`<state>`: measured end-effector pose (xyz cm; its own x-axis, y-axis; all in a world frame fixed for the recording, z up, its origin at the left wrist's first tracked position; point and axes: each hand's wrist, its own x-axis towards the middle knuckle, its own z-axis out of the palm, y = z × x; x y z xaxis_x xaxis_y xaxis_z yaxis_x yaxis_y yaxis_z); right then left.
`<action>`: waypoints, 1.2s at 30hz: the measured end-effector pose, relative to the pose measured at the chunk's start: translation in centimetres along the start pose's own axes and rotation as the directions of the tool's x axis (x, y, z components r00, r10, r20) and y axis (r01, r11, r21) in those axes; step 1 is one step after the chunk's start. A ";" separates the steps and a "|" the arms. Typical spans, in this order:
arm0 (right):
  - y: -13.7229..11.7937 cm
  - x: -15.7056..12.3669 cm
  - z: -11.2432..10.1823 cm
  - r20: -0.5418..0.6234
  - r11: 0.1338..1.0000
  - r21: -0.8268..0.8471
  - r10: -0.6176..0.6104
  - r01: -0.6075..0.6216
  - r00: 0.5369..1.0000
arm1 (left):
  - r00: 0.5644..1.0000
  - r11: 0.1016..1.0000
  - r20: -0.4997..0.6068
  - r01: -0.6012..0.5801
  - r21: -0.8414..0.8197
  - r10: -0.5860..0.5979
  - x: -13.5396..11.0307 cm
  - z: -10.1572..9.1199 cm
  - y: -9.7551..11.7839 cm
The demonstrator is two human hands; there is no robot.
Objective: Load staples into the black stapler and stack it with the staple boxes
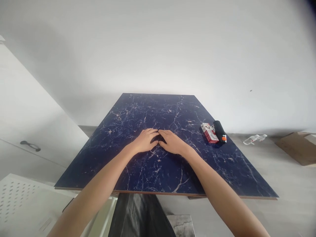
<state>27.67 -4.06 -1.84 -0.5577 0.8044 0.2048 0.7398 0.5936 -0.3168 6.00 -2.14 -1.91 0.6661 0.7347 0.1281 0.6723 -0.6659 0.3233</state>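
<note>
Both of my hands rest on a dark blue marble-patterned tabletop, near its middle. My left hand lies palm down with its thumb held away from the fingers. Opposite it, my right hand lies the same way. The fingertips and thumb tips of the two hands meet or nearly meet, leaving a small gap of tabletop between them. I see nothing held in either hand. To the right on the table lie a red and white box and, against it, a black roll with an orange patch at its near end.
A pale wall stands behind the table. On the floor to the right are a clear plastic bottle and an open cardboard box. At left are a white cabinet door with a dark handle and a white perforated panel.
</note>
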 end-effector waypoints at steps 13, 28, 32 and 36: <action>-0.5 0.0 0.2 0.028 0.999 -0.033 0.031 -0.030 0.999 | 0.996 0.999 0.088 0.021 0.045 -0.025 0.2 1.0 0.0; -0.9 -0.2 -0.5 0.054 0.997 -0.062 0.048 -0.044 0.997 | 0.998 0.999 0.054 0.023 0.022 -0.024 0.2 0.4 0.3; -1.1 -0.3 -0.9 0.045 0.998 -0.046 0.043 -0.041 0.998 | 1.000 0.999 0.010 -0.002 0.045 0.002 0.3 0.2 0.4; 0.0 -0.5 -3.0 -0.041 0.998 0.016 0.065 -0.064 0.997 | 0.994 0.999 -0.102 -0.042 0.019 0.044 0.5 -0.4 0.7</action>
<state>29.03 -4.36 0.81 -0.4928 0.8415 0.2212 0.7680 0.5402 -0.3440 6.71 -2.16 -1.23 0.6586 0.7141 0.2375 0.6497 -0.6988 0.2994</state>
